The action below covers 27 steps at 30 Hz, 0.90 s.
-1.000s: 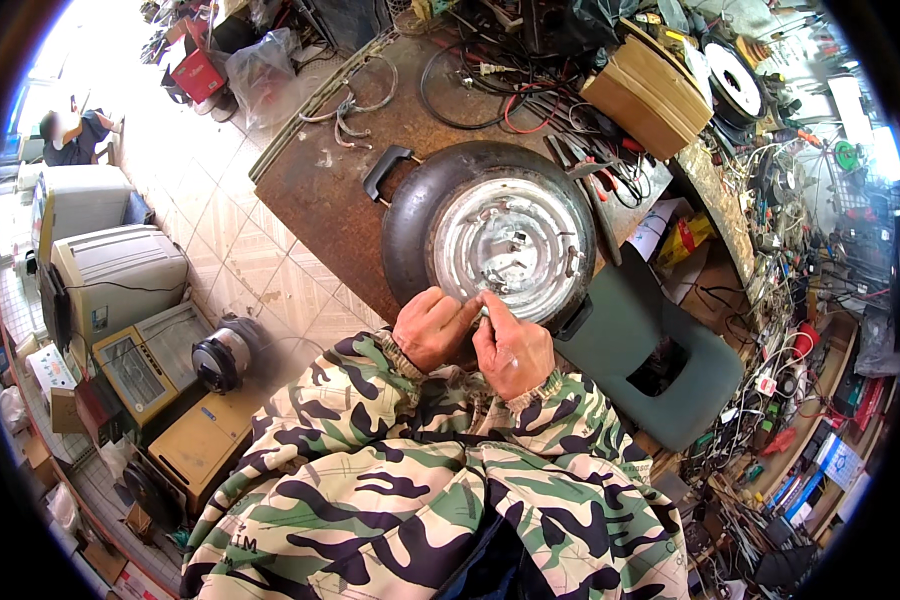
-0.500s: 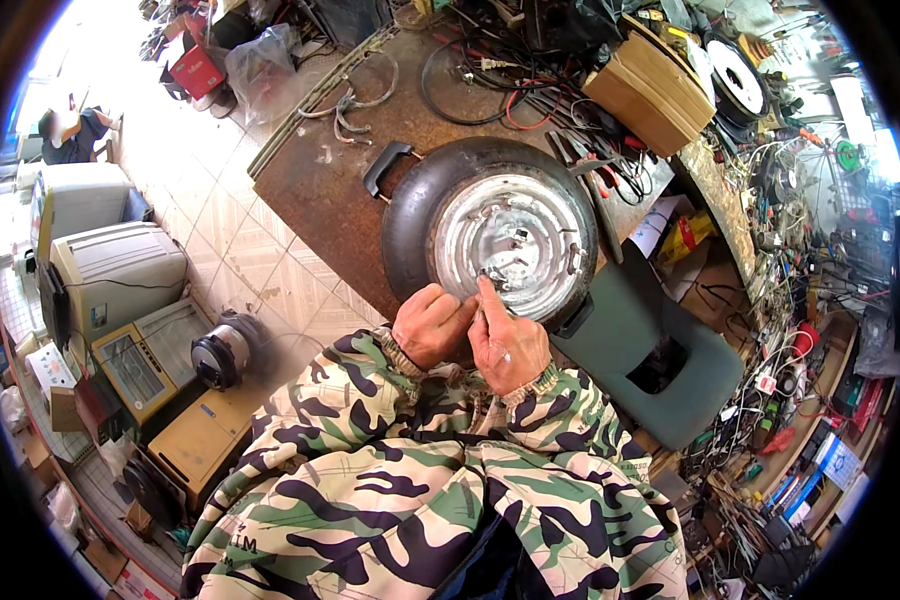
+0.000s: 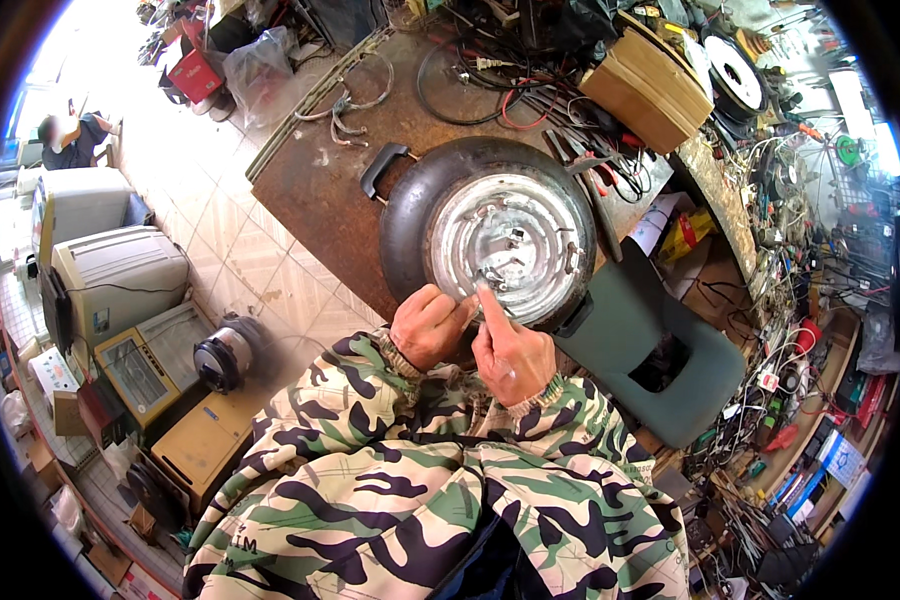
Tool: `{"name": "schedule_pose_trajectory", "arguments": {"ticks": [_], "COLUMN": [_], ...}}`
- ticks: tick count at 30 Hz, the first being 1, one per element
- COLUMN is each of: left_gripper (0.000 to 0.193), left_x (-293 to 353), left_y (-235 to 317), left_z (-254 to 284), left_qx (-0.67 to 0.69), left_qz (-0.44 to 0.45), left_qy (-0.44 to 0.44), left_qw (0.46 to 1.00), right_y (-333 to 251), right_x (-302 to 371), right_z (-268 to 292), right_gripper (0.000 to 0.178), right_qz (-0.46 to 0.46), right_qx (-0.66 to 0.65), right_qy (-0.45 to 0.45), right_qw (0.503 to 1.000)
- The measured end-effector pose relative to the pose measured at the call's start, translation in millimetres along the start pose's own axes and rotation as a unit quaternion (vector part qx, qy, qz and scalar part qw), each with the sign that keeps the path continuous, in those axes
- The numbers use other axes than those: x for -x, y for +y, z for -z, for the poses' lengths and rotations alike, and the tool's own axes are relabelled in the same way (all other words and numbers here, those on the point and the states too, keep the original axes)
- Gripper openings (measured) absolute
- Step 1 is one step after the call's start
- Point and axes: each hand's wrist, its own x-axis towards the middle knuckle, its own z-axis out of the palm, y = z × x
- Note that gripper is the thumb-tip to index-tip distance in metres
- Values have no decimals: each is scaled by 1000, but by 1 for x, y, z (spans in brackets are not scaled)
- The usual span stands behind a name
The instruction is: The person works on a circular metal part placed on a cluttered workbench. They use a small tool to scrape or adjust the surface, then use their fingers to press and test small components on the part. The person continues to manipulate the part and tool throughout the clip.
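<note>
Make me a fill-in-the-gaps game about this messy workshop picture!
1. Both hands, the left hand and the right hand, work at the near edge of the round silver ____ inside a black ring.
2. The sleeves have a ____ pattern.
3. The black pan sits on a rusty brown ____.
4. Right of the pan lies a dark green ____ with a hole in it.

Missing words: plate; camouflage; table; seat

You are looking down on a pale tiled floor [image 3: 240, 260], washed bright by daylight toward the upper left. Along your left stand old boxy beige monitors [image 3: 110, 275] and a yellowish casing [image 3: 195, 440]. The rusty brown workbench top [image 3: 320, 180] runs ahead of you, a cardboard box [image 3: 645, 85] at its far end, tangled cables [image 3: 490, 70] beside it, cluttered shelves [image 3: 820, 300] on your right.
</note>
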Motion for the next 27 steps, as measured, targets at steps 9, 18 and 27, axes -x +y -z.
{"name": "schedule_pose_trajectory", "arguments": {"ticks": [9, 18, 27], "left_gripper": [38, 35, 33], "left_x": [2, -3, 0], "left_y": [-2, 3, 1], "left_z": [0, 0, -2], "left_qx": [3, 10, 1], "left_qz": [-6, -6, -10], "left_qy": [-16, -1, -6], "left_qw": [1000, 1000, 1000], "right_y": [8, 8, 9], "right_x": [-9, 4, -2], "right_z": [-17, -3, -3], "right_gripper": [60, 52, 70], "right_qz": [-42, -53, -12], "right_qx": [23, -28, -18], "right_qy": [-80, -47, -69], "right_qw": [996, 997, 997]}}
